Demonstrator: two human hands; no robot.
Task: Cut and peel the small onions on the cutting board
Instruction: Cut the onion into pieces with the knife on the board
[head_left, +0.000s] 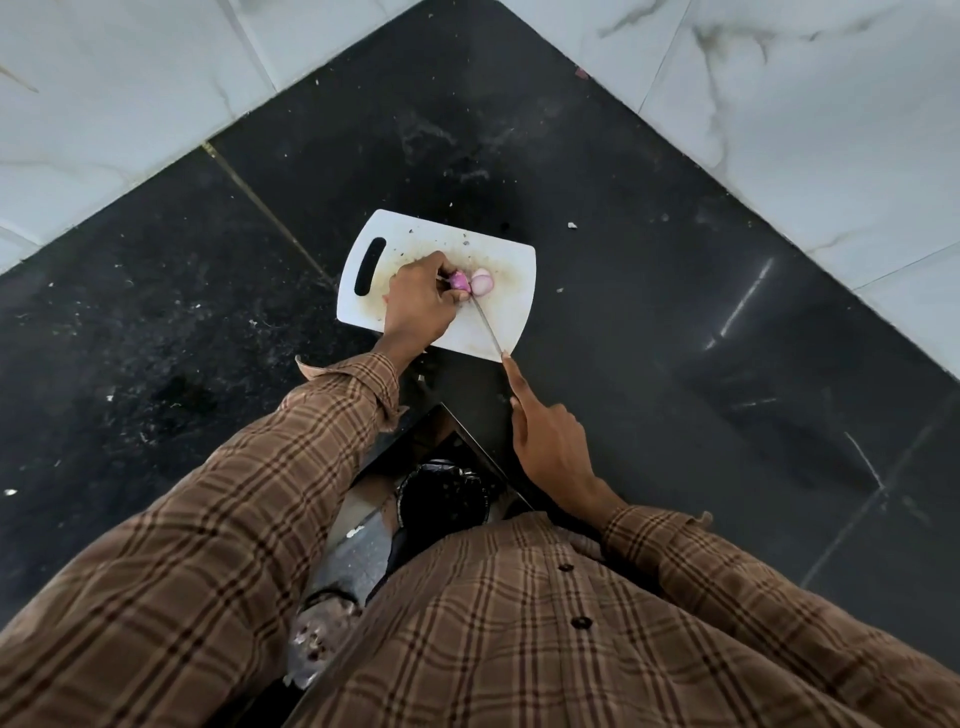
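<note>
Two glossy onion halves (474, 283) on white plastic board (511, 306): left hand (420, 304) pinching one, right hand (548, 441) gripping thin steel knife (487, 327).

A white cutting board (483, 244) lies on a black stone counter (649, 291) set into a corner of pale marbled wall tiles (831, 104). The left hand (418, 301) pinches a purple onion (459, 281) on the board; just beside it sits a paler cut piece (482, 281). The right hand (550, 441) grips a knife (487, 326) — forefinger stretched along its spine — with the blade meeting the onion between the two pieces. Both sleeves are brown plaid.
</note>
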